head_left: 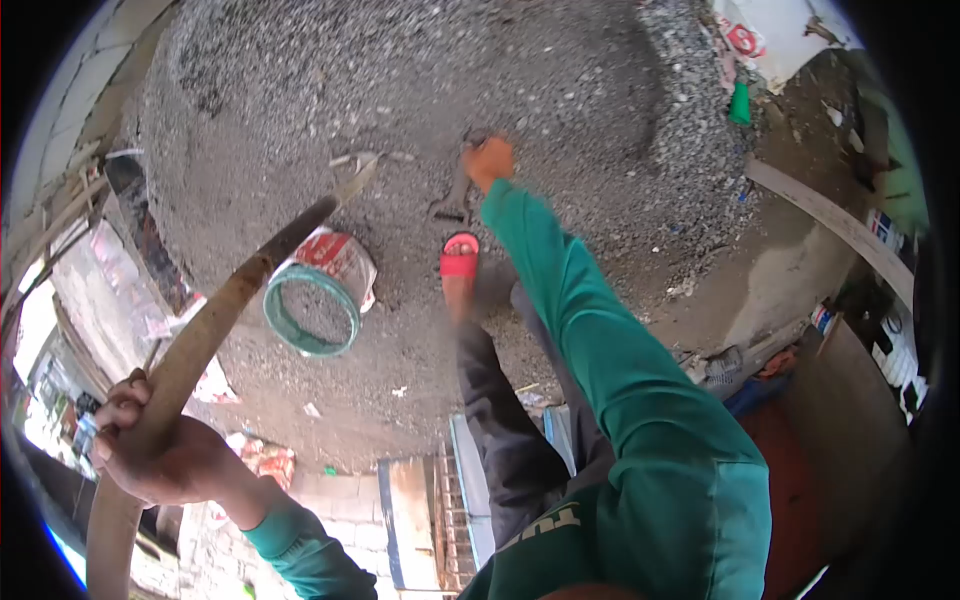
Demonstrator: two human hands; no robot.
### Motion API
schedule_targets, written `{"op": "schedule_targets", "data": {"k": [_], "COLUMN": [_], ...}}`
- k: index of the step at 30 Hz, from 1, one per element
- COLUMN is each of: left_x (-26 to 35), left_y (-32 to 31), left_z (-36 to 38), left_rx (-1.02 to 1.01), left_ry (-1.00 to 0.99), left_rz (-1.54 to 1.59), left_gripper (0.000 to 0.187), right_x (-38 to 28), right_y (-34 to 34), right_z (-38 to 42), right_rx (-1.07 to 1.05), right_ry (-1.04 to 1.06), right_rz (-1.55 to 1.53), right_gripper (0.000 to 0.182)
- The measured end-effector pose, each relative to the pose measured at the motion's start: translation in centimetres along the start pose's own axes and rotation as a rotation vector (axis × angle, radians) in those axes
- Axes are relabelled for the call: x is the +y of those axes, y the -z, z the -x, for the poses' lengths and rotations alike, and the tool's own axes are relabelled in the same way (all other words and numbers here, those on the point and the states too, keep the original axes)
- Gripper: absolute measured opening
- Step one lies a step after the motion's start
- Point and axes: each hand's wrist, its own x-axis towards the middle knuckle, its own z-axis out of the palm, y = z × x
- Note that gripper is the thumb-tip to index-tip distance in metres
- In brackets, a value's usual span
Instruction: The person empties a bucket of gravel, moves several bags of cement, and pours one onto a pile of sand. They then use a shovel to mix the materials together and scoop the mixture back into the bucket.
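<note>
My left hand (165, 450) is wrapped round the thick wooden handle of a long-handled tool (225, 300). The tool slants up to the gravel, where its narrow, crossbar-like metal head rests. My right hand (488, 163) is stretched forward, low over the gravel (400, 90), its fingers closed at the top of a dark grey piece with a toothed end (456, 200). I cannot tell what that piece is. Between the two hands stands a container with a blue-green rim (345, 345) and red-and-white sides.
A pinkish-red sandal (459, 262) is on my foot, just below the grey piece. To the right lie a curved plank (840, 220) and a green plastic object (740, 104). A white sack (780, 35) is at the upper right. Boards (415, 520) stand near my legs.
</note>
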Motion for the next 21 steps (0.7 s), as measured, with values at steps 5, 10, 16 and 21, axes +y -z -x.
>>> {"op": "schedule_targets", "data": {"k": [5,10,16,21], "left_x": [-0.4,-0.2,2.2,2.8], "left_y": [-0.5,-3.2,-5.8,-5.3], "left_z": [0.0,0.0,-0.9,-0.5], "left_rx": [-0.013,-0.011,-0.041,-0.069], "left_ry": [0.068,-0.033,-0.058,0.026], "left_rz": [-0.005,-0.106,-0.450,-0.339], "left_gripper": [0.024,0.018,0.013,0.017], "right_x": [1.2,4.7,5.2,2.4], "right_y": [6.9,18.6,35.6,51.2], "right_z": [4.9,13.5,17.8,10.9], "right_rx": [0.034,-0.019,0.268,0.398], "right_ry": [0.012,0.254,0.504,0.329], "right_rz": [-0.245,-0.344,-0.480,-0.407], "right_gripper": [0.044,0.046,0.028,0.032]}}
